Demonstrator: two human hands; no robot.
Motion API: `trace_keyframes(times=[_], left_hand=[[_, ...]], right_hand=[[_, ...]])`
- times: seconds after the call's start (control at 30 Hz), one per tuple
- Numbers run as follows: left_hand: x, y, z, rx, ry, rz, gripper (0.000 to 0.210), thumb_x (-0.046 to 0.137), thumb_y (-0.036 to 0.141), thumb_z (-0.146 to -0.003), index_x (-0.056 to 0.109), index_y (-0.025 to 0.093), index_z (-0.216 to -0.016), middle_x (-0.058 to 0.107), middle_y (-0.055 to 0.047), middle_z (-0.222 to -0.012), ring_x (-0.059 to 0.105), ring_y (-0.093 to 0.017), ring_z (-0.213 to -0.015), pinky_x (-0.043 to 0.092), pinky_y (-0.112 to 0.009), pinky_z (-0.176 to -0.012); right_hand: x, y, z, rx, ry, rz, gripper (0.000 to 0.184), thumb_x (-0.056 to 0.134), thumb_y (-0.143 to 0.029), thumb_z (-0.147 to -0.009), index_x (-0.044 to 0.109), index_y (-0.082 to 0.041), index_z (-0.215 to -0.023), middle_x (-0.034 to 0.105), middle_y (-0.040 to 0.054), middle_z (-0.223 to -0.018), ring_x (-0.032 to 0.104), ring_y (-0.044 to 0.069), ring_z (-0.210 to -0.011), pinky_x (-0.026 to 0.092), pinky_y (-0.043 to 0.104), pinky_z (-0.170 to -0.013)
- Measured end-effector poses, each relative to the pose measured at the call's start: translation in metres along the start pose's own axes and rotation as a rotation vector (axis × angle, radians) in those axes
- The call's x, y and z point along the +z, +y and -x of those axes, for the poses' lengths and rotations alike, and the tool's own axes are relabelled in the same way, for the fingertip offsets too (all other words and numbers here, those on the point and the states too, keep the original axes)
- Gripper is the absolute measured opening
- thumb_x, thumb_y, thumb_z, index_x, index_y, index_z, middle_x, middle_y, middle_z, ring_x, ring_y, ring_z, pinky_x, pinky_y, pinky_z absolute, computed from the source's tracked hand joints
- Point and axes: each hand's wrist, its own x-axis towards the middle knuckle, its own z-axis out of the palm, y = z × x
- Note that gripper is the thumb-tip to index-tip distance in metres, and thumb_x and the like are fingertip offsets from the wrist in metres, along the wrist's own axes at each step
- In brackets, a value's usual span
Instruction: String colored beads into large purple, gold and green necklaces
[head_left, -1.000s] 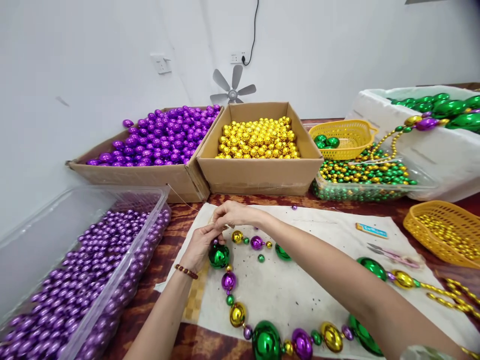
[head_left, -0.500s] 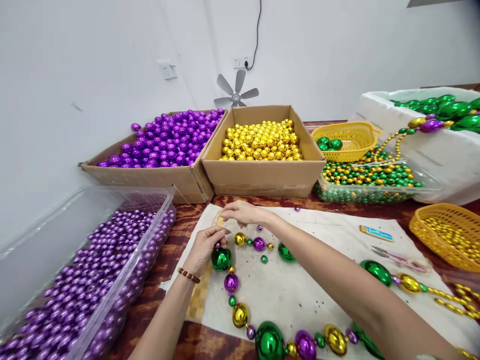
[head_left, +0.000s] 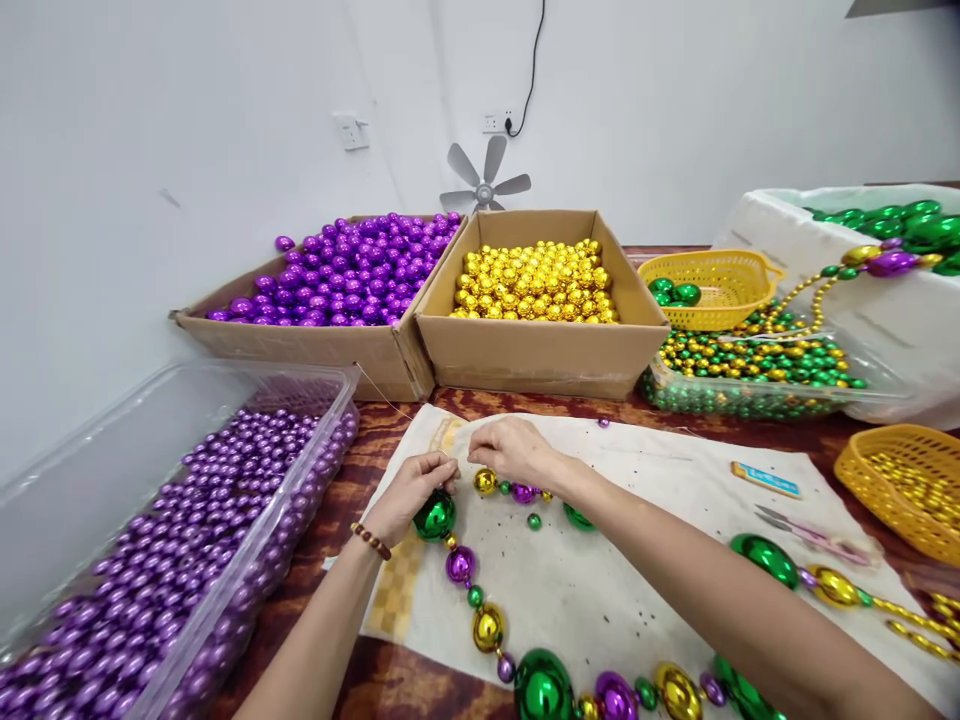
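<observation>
My left hand [head_left: 420,485], with a wooden bead bracelet at the wrist, pinches the end of a bead garland [head_left: 489,628] just above a large green ball [head_left: 435,516]. From there the garland of green, gold and purple balls curves down and right across a white cloth [head_left: 592,600]. My right hand [head_left: 514,450] is closed in a pinch close to the left fingertips, a small gap apart; what it holds is too fine to see. Under it lie a gold ball [head_left: 485,482], a purple ball [head_left: 523,493] and a loose small green bead [head_left: 534,521].
Cardboard boxes of purple balls [head_left: 352,270] and gold balls [head_left: 536,280] stand behind. A clear tub [head_left: 247,560] of purple beads is at left. Scissors [head_left: 814,535], a blue-and-orange packet [head_left: 766,479] and a yellow basket [head_left: 862,490] lie at right.
My right hand has drawn back to the right from beyond the left hand, its fingers now curled. The left hand stays at the garland's end. The view has shifted slightly.
</observation>
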Motion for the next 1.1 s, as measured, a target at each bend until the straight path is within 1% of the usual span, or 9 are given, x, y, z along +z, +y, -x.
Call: trace_keyframes(times=[0.13, 0.27, 0.43, 0.6, 0.7, 0.8, 0.9, 1.0, 1.1], left_hand=[[-0.005, 0.004, 0.004, -0.05, -0.084, 0.061, 0.022, 0.067, 0.037, -0.076, 0.067, 0.015, -0.072, 0.065, -0.003, -0.068, 0.055, -0.013, -0.062, 0.039, -0.024, -0.061], [-0.008, 0.011, 0.007, -0.025, -0.108, 0.029, 0.019, 0.069, 0.034, -0.074, 0.069, 0.015, -0.077, 0.064, -0.002, -0.068, 0.054, -0.013, -0.063, 0.039, -0.023, -0.062], [-0.004, 0.011, 0.007, 0.15, 0.026, -0.212, 0.018, 0.064, 0.033, -0.078, 0.07, 0.016, -0.076, 0.063, -0.001, -0.067, 0.053, -0.014, -0.063, 0.038, -0.024, -0.061], [0.002, 0.008, 0.011, 0.3, 0.177, -0.388, 0.019, 0.056, 0.031, -0.083, 0.071, 0.018, -0.08, 0.068, -0.001, -0.075, 0.058, -0.017, -0.073, 0.041, -0.025, -0.07], [0.003, 0.006, 0.011, 0.282, 0.215, -0.363, 0.019, 0.056, 0.032, -0.083, 0.07, 0.019, -0.078, 0.068, 0.0, -0.076, 0.057, -0.017, -0.074, 0.04, -0.025, -0.071], [0.001, 0.001, 0.006, 0.161, 0.21, -0.245, 0.018, 0.062, 0.034, -0.079, 0.069, 0.018, -0.075, 0.065, 0.0, -0.069, 0.054, -0.015, -0.068, 0.038, -0.025, -0.066], [-0.001, -0.005, 0.0, 0.06, 0.15, -0.139, 0.021, 0.065, 0.036, -0.076, 0.068, 0.016, -0.069, 0.062, 0.0, -0.061, 0.05, -0.014, -0.06, 0.036, -0.025, -0.06], [-0.001, -0.006, -0.004, -0.007, 0.076, -0.046, 0.023, 0.065, 0.036, -0.075, 0.067, 0.014, -0.069, 0.062, -0.001, -0.062, 0.05, -0.013, -0.058, 0.036, -0.024, -0.059], [-0.001, -0.003, -0.004, -0.055, 0.033, 0.047, 0.021, 0.066, 0.035, -0.075, 0.066, 0.014, -0.071, 0.061, -0.001, -0.063, 0.049, -0.011, -0.058, 0.036, -0.023, -0.058]], right_hand=[[0.002, 0.004, 0.014, -0.047, -0.191, -0.111, 0.012, 0.062, -0.029, -0.078, 0.07, -0.021, -0.075, 0.062, -0.0025, -0.065, 0.053, 0.012, -0.063, 0.032, 0.022, -0.057], [0.002, 0.014, 0.003, 0.131, -0.207, -0.498, 0.025, 0.052, -0.038, -0.086, 0.067, -0.018, -0.084, 0.056, -0.0038, -0.059, 0.049, 0.009, -0.046, 0.034, 0.02, -0.045], [0.005, 0.014, -0.02, 0.209, -0.458, -0.696, 0.018, 0.056, -0.02, -0.077, 0.065, -0.015, -0.092, 0.066, -0.0014, -0.073, 0.046, 0.005, -0.04, 0.033, 0.017, -0.039], [0.012, 0.016, -0.027, 0.203, -0.53, -0.637, 0.017, 0.058, -0.021, -0.075, 0.066, -0.014, -0.088, 0.064, -0.0017, -0.068, 0.04, 0.004, -0.041, 0.03, 0.017, -0.039], [0.018, 0.02, -0.028, 0.207, -0.477, -0.554, 0.017, 0.055, -0.023, -0.077, 0.066, -0.013, -0.086, 0.064, -0.0009, -0.068, 0.037, 0.005, -0.041, 0.027, 0.018, -0.039], [0.02, 0.021, -0.026, 0.201, -0.321, -0.469, 0.018, 0.051, -0.023, -0.079, 0.064, -0.014, -0.086, 0.06, -0.0015, -0.068, 0.042, 0.006, -0.046, 0.031, 0.019, -0.046], [0.016, 0.016, -0.019, 0.161, -0.143, -0.365, 0.014, 0.052, -0.022, -0.079, 0.063, -0.016, -0.085, 0.061, 0.0003, -0.08, 0.052, 0.01, -0.065, 0.033, 0.021, -0.058], [0.01, 0.008, -0.008, 0.056, 0.002, -0.089, 0.013, 0.052, -0.02, -0.079, 0.063, -0.019, -0.084, 0.063, 0.0015, -0.088, 0.053, 0.015, -0.079, 0.03, 0.024, -0.063], [0.01, -0.001, 0.005, -0.085, 0.003, 0.198, 0.016, 0.048, -0.021, -0.083, 0.064, -0.021, -0.086, 0.066, 0.0005, -0.081, 0.054, 0.015, -0.072, 0.026, 0.026, -0.06]])
